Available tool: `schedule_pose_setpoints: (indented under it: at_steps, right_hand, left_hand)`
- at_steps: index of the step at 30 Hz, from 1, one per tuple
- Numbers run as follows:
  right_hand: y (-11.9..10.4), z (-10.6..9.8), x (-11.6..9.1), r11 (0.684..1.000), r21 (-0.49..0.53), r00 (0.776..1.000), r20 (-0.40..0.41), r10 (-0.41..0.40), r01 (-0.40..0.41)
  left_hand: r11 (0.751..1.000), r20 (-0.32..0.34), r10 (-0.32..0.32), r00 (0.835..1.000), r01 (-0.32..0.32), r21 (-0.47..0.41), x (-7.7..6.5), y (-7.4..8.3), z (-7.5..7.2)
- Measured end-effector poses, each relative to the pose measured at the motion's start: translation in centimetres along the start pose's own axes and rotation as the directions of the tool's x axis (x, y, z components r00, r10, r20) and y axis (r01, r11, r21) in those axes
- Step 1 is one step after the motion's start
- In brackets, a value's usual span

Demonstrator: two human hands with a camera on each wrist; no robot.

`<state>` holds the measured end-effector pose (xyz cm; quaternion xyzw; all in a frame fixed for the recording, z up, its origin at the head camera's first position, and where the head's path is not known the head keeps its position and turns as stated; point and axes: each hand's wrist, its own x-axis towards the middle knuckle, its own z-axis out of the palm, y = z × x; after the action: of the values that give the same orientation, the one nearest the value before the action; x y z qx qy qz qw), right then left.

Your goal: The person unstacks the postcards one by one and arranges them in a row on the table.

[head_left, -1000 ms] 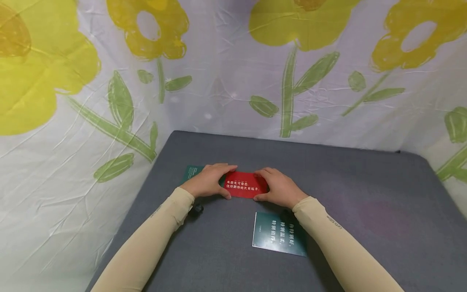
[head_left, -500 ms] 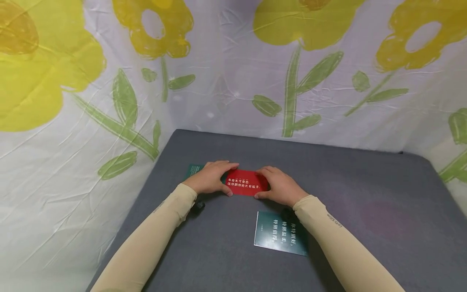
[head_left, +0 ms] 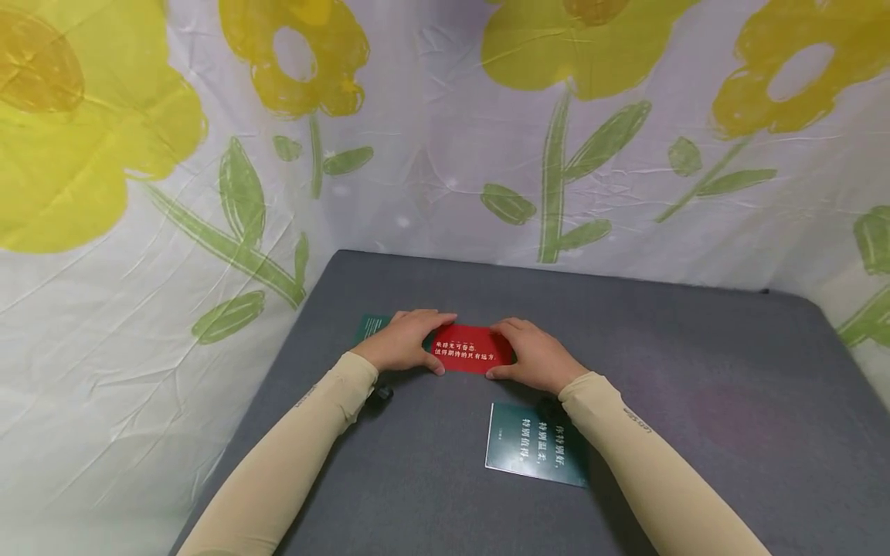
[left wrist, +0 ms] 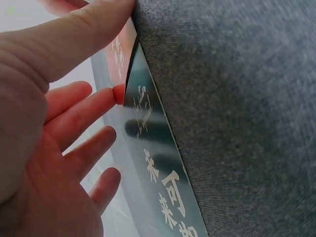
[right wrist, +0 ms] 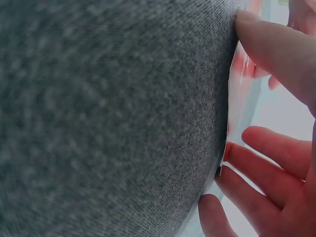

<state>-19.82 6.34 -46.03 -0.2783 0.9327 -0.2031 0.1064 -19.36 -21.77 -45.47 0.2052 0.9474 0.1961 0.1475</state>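
Observation:
Between my two hands, near the middle of the table, is a red card (head_left: 464,349) with white printed characters. My left hand (head_left: 403,340) grips its left end, the thumb at the near edge and the fingers at the far edge. My right hand (head_left: 537,357) holds the right end in the same way. Partly under the left hand lies a dark green card (head_left: 371,326); in the left wrist view the red card (left wrist: 118,59) overlaps this green card (left wrist: 153,123). The right wrist view shows the red card (right wrist: 238,94) edge-on, with its edge slightly raised off the cloth.
A second green card (head_left: 524,444) with white characters lies nearer me, partly hidden by the right forearm. Dark grey cloth covers the table (head_left: 660,347). White curtains (head_left: 431,154) printed with yellow flowers stand behind and to the left.

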Motion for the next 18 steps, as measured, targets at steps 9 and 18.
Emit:
schedule_pose_setpoints:
  at_steps: [9,18]
  right_hand:
    - [0.3,0.1,-0.6,1.000,0.023,1.000,0.004,0.015,-0.015]
    - [1.2,-0.8,-5.8,0.998,0.022,0.997,-0.049,0.065,-0.064]
  left_hand:
    - [0.999,-0.033,-0.032,0.999,0.032,0.008,-0.3,0.2,0.5]
    - [0.990,-0.094,0.142,0.985,-0.141,0.023,-3.6,6.5,2.2]
